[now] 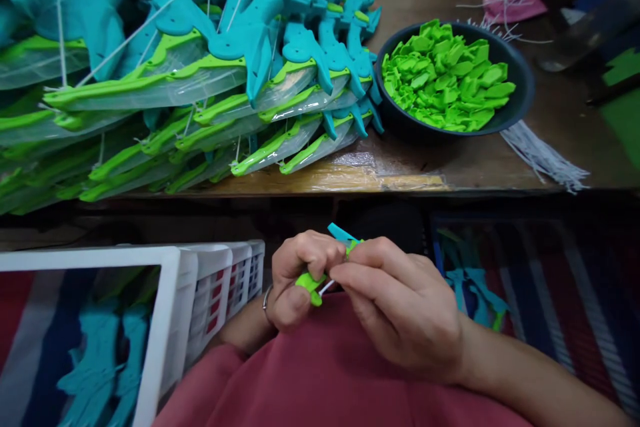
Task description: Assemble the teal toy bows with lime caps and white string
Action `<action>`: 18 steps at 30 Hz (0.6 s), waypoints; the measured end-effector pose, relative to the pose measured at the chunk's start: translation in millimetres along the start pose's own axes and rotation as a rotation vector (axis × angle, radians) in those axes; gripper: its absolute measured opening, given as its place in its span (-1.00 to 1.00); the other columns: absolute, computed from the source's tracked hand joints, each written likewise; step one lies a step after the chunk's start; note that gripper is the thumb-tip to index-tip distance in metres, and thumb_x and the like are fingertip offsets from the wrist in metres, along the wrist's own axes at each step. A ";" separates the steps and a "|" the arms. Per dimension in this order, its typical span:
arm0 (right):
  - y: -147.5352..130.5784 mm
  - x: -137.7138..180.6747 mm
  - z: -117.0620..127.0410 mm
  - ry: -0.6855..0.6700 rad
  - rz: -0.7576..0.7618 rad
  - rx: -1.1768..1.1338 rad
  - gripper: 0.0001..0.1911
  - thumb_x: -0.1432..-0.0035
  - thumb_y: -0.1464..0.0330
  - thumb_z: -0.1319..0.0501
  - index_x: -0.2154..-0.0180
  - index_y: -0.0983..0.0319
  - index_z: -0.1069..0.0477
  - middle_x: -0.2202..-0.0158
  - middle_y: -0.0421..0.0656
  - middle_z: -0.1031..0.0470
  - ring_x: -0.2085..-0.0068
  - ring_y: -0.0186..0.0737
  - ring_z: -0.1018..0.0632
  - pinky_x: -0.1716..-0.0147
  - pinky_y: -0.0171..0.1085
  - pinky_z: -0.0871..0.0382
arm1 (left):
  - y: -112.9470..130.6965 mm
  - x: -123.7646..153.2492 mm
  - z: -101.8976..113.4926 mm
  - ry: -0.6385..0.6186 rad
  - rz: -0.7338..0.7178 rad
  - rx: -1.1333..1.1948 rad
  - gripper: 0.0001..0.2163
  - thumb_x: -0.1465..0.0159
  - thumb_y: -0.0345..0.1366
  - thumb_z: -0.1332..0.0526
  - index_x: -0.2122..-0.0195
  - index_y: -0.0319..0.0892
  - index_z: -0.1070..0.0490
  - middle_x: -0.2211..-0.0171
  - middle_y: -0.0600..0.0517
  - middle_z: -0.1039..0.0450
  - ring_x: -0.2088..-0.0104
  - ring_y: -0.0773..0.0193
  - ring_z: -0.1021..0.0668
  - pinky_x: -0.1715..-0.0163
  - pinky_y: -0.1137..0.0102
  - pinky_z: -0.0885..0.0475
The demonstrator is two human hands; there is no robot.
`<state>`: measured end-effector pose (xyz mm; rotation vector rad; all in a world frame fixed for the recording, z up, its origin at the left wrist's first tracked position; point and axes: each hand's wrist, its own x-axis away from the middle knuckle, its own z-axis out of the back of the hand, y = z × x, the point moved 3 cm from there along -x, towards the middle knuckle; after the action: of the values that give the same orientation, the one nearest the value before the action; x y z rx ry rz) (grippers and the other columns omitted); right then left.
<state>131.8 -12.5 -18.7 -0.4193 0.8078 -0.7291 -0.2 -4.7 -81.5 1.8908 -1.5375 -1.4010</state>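
Close to my body, my left hand (296, 278) is closed around a small bright-green plastic piece (311, 284), whose end sticks out between thumb and fingers. My right hand (407, 307) pinches a short white cord (327, 287) that runs to the green piece. Behind the fingers a flat turquoise tip (342, 232) juts up, with a bit of green beside it. Whether it belongs to the same part is hidden by my hands. Both hands nearly touch each other.
Turquoise-and-green toy bows (270, 20) with white strings lie piled on the wooden table (400, 177). A dark bowl (523, 97) holds green plastic pieces (445, 77). White cords (547, 153) lie beside it. A white crate (170, 320) stands left; turquoise parts (480, 293) lie right.
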 end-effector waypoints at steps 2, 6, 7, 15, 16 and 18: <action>0.5 -0.4 -1.5 -0.010 0.021 0.013 -0.79 -0.34 0.57 -0.12 0.19 0.24 -0.50 0.35 -0.19 -0.53 0.32 -0.38 -0.56 0.36 -0.42 -0.50 | 0.2 -0.2 0.3 -0.001 0.030 -0.023 -0.72 -0.38 -0.04 -0.12 0.37 -0.08 -0.14 0.58 0.16 -0.04 0.59 0.33 -0.20 0.47 0.35 -0.22; 1.3 -2.9 -2.9 -0.021 0.035 0.032 -0.79 -0.36 0.56 -0.12 0.21 0.26 -0.51 0.38 -0.18 -0.53 0.35 -0.36 -0.55 0.40 -0.42 -0.48 | 1.8 -1.3 2.2 -0.003 0.052 -0.032 -0.71 -0.38 -0.02 -0.13 0.35 -0.08 -0.15 0.56 0.14 -0.09 0.56 0.32 -0.23 0.45 0.36 -0.25; 1.1 -3.7 -2.9 -0.018 0.036 0.031 -0.79 -0.36 0.57 -0.12 0.21 0.27 -0.52 0.38 -0.18 -0.53 0.35 -0.37 -0.55 0.40 -0.42 -0.48 | 1.8 -1.6 2.7 -0.001 0.056 -0.035 -0.71 -0.38 -0.02 -0.13 0.35 -0.08 -0.16 0.56 0.14 -0.10 0.56 0.32 -0.23 0.44 0.36 -0.26; -0.8 -5.8 -2.7 0.003 0.057 0.033 -0.81 -0.36 0.56 -0.14 0.17 0.29 -0.52 0.36 -0.17 -0.55 0.33 -0.35 -0.58 0.39 -0.41 -0.51 | 0.7 -1.3 3.8 -0.003 0.047 -0.035 -0.71 -0.39 -0.04 -0.11 0.37 -0.08 -0.15 0.57 0.15 -0.08 0.57 0.32 -0.23 0.46 0.35 -0.26; -0.9 -5.5 -2.9 0.003 0.060 0.024 -0.81 -0.36 0.55 -0.14 0.16 0.28 -0.52 0.35 -0.16 -0.56 0.32 -0.34 -0.60 0.39 -0.40 -0.52 | 0.6 -1.0 3.7 0.002 0.048 -0.038 -0.72 -0.39 -0.04 -0.11 0.37 -0.08 -0.15 0.58 0.15 -0.07 0.57 0.32 -0.23 0.46 0.35 -0.25; -1.2 -5.0 -3.4 -0.003 0.059 0.010 -0.81 -0.36 0.54 -0.14 0.15 0.26 -0.52 0.33 -0.16 -0.58 0.30 -0.32 -0.61 0.39 -0.39 -0.53 | 0.6 -0.3 3.3 0.013 0.044 -0.043 -0.70 -0.38 -0.04 -0.12 0.38 -0.08 -0.13 0.59 0.15 -0.07 0.58 0.32 -0.23 0.47 0.35 -0.24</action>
<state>126.3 -9.9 -17.7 -0.3856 0.8106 -0.6771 -3.2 -3.7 -82.5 1.8265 -1.5210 -1.3887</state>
